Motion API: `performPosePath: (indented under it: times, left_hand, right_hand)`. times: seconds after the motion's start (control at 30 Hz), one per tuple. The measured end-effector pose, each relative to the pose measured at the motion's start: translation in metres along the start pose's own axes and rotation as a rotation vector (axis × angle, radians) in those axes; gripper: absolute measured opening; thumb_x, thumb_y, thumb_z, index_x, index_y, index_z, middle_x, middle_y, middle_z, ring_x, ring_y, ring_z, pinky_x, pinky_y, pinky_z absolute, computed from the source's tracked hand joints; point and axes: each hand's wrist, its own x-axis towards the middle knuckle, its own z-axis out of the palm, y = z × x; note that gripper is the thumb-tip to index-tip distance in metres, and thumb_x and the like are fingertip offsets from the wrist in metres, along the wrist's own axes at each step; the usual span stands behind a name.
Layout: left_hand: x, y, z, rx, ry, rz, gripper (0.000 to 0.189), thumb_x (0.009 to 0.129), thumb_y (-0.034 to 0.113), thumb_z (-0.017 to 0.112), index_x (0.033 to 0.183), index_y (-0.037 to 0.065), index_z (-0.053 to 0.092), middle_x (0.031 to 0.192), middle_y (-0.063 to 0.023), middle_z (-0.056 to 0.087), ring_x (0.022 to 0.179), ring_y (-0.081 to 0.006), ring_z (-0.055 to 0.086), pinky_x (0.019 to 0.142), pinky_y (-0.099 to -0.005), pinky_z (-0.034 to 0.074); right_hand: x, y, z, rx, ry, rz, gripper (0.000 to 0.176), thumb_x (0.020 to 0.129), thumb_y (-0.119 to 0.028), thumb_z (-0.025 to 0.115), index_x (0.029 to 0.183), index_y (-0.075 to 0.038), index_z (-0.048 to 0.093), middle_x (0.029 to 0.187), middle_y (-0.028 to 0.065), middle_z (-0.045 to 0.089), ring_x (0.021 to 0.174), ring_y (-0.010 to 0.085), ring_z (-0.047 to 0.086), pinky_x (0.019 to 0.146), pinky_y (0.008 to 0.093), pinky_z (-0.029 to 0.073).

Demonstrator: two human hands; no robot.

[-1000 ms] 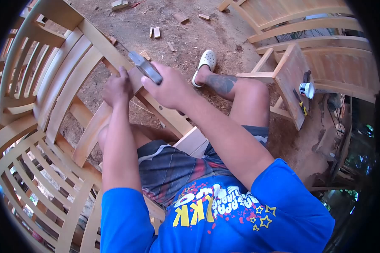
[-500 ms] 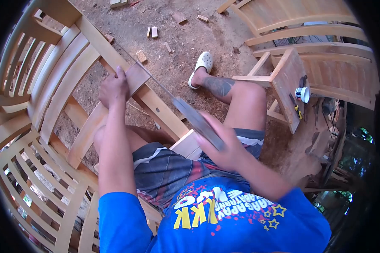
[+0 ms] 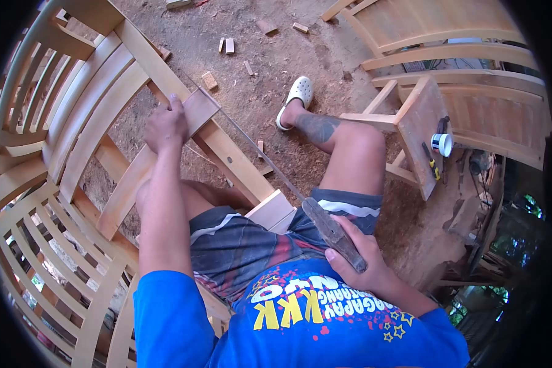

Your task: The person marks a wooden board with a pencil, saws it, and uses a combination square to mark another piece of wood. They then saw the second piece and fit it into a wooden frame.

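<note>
My right hand [image 3: 365, 254] is wrapped around the worn wooden handle of a handsaw [image 3: 331, 230], low in front of my shirt. Its thin blade, seen nearly edge-on, slants up and left to the end of a curved wooden slat [image 3: 126, 193]. Closed over that slat is my left hand [image 3: 165, 127], just short of the end where the blade lies. The slat crosses a long wooden rail [image 3: 227, 158] of the bench frame, on which I am seated. My left fingers are partly hidden behind the hand.
A slatted wooden backrest [image 3: 73, 110] curves along the left. At right, a small wooden stool [image 3: 420, 122] lies on its side by a white cup [image 3: 441, 145] and yellow-handled pliers [image 3: 434, 168]. Several wood offcuts [image 3: 229, 46] lie on the dirt floor. More wooden furniture [image 3: 460, 76] stands upper right.
My right hand has drawn the saw back, down and to the right, exposing more of its blade. My left hand stays on the slat.
</note>
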Motion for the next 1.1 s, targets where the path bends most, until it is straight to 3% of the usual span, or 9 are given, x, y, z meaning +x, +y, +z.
performPosePath:
  times: [0.23,0.3,0.4,0.47,0.6,0.87,0.93,1.03,1.1]
  left_hand:
    - [-0.007,0.004,-0.007,-0.05,-0.006,0.033,0.064,0.105,0.064,0.039,0.116,0.017,0.082,0.121,-0.0217,0.077,0.116,-0.0422,0.072,0.099,-0.0541,0.055]
    - [-0.005,0.002,-0.007,-0.033,0.02,0.022,0.065,0.105,0.064,0.039,0.117,0.017,0.082,0.121,-0.0213,0.077,0.116,-0.0423,0.072,0.099,-0.0541,0.055]
    - [-0.003,0.0,-0.004,-0.026,0.007,0.025,0.065,0.105,0.065,0.04,0.117,0.017,0.082,0.121,-0.0211,0.077,0.116,-0.0426,0.072,0.099,-0.0543,0.055]
    - [0.0,-0.001,-0.003,-0.032,0.005,0.013,0.064,0.105,0.064,0.04,0.117,0.017,0.082,0.121,-0.0211,0.077,0.116,-0.043,0.072,0.099,-0.0544,0.055]
    - [-0.003,0.005,-0.007,-0.013,-0.017,0.01,0.065,0.105,0.063,0.039,0.116,0.015,0.081,0.121,-0.0214,0.077,0.116,-0.0433,0.072,0.099,-0.0545,0.055]
    - [-0.004,0.003,-0.002,-0.029,-0.022,0.012,0.066,0.105,0.065,0.038,0.116,0.016,0.082,0.121,-0.0199,0.078,0.116,-0.0418,0.072,0.099,-0.0548,0.055]
    - [-0.001,0.0,0.001,-0.017,0.01,0.028,0.067,0.105,0.065,0.038,0.116,0.015,0.082,0.121,-0.0202,0.078,0.116,-0.0417,0.072,0.099,-0.0548,0.055]
    - [-0.004,0.002,-0.003,0.003,-0.007,0.033,0.069,0.105,0.065,0.038,0.116,0.013,0.082,0.12,-0.021,0.077,0.116,-0.042,0.072,0.099,-0.0549,0.054]
    - [-0.002,0.002,-0.01,-0.004,-0.002,0.02,0.069,0.105,0.065,0.038,0.116,0.012,0.082,0.12,-0.0216,0.077,0.116,-0.0424,0.072,0.099,-0.0549,0.054]
  right_hand:
    - [0.227,0.017,0.078,0.142,0.11,-0.255,0.045,0.102,-0.027,0.067,0.137,-0.001,0.059,0.109,0.0294,0.073,0.103,0.047,0.073,0.087,0.0509,0.057]
    - [0.26,-0.039,0.067,-0.08,-0.047,0.082,0.042,0.102,-0.024,0.069,0.135,0.0,0.061,0.112,0.0199,0.073,0.102,0.0277,0.073,0.088,0.0413,0.055]
    - [0.219,-0.005,0.068,0.09,0.014,-0.066,0.045,0.103,-0.023,0.068,0.14,0.001,0.058,0.113,0.0188,0.072,0.105,0.0265,0.072,0.092,0.0411,0.055]
    - [0.144,0.018,0.059,0.062,0.121,-0.197,0.056,0.102,-0.026,0.068,0.147,0.002,0.051,0.113,0.0306,0.073,0.106,0.048,0.073,0.092,0.0506,0.057]
    - [0.006,0.003,0.01,-0.021,0.018,0.002,0.06,0.1,-0.014,0.07,0.152,0.004,0.047,0.114,0.0262,0.075,0.105,0.0345,0.078,0.093,0.0402,0.058]
    - [0.21,0.023,0.074,0.194,0.089,-0.242,0.051,0.1,-0.026,0.069,0.14,0.003,0.057,0.11,0.0297,0.073,0.104,0.047,0.072,0.088,0.0494,0.057]
    - [0.251,-0.013,0.075,-0.001,0.018,-0.021,0.051,0.099,-0.029,0.069,0.138,0.001,0.057,0.106,0.0297,0.073,0.102,0.0483,0.072,0.086,0.0511,0.057]
    - [0.216,0.004,0.074,0.098,0.071,-0.124,0.052,0.102,-0.026,0.07,0.146,0.0,0.056,0.112,0.0232,0.073,0.1,0.0321,0.073,0.09,0.0423,0.056]
    - [0.146,0.016,0.06,0.025,0.116,-0.128,0.06,0.1,-0.031,0.07,0.149,-0.001,0.052,0.111,0.0309,0.073,0.104,0.0492,0.073,0.088,0.0533,0.057]
